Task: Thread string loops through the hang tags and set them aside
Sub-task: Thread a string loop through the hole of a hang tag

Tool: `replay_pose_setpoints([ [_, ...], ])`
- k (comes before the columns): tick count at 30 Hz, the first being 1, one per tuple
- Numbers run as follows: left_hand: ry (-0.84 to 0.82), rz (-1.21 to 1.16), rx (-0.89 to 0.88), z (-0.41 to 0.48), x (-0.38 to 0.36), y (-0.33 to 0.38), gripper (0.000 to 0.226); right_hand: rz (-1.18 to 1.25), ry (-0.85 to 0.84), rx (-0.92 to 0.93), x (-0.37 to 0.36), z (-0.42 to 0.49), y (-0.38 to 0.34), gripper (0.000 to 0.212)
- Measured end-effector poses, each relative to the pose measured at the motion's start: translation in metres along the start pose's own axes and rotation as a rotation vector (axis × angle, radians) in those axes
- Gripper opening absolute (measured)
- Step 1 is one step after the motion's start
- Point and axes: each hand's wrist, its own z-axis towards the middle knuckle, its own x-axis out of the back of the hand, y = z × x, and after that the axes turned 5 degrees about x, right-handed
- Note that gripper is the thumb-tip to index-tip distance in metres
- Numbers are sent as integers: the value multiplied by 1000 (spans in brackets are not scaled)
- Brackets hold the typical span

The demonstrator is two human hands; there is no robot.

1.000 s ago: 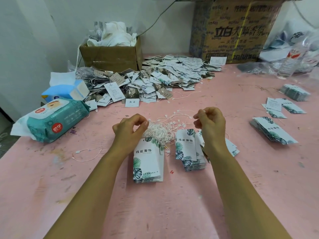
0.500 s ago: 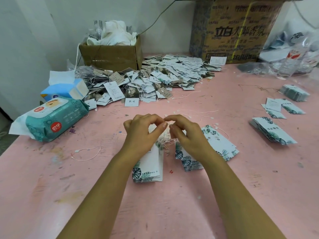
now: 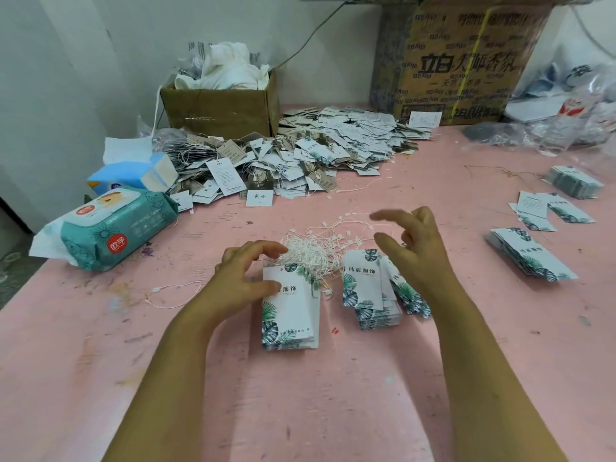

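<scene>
Atop left stack (image 3: 290,315) edge, left hand (image 3: 240,278) rests; right hand (image 3: 413,248) hovers apart.

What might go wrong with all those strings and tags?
The white strings lie in one tangle, so pulling one loop may drag others along. The right hand hovers open above the fanned tag stack and might knock it askew. A stray loop lies off to the left and might be forgotten.

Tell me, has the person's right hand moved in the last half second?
Yes. The right hand has swung rightward: it was pinched over the string bundle, and now hangs open over the right side of the middle tag stack.
</scene>
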Motion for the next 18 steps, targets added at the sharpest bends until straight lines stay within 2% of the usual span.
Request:
replay_pose_setpoints([
  [2,-3,-16,6,1,-1,-4,47,-86,-108,-70,5,0,3,26],
  [3,1,-24,9,2,-2,-5,45,-134,-185,-118,7,-1,4,34],
  [6,33,-43,0,5,-3,-9,40,-262,-419,-266,8,-3,8,80],
  [8,77,-50,-19,6,-3,-10,40,-306,-489,-305,6,-2,11,94],
  [16,187,-147,-80,7,-8,-3,36,-306,-460,-354,4,-2,28,93],
  [18,184,-216,-77,8,-9,-2,37,-295,-425,-356,4,-2,28,84],
])
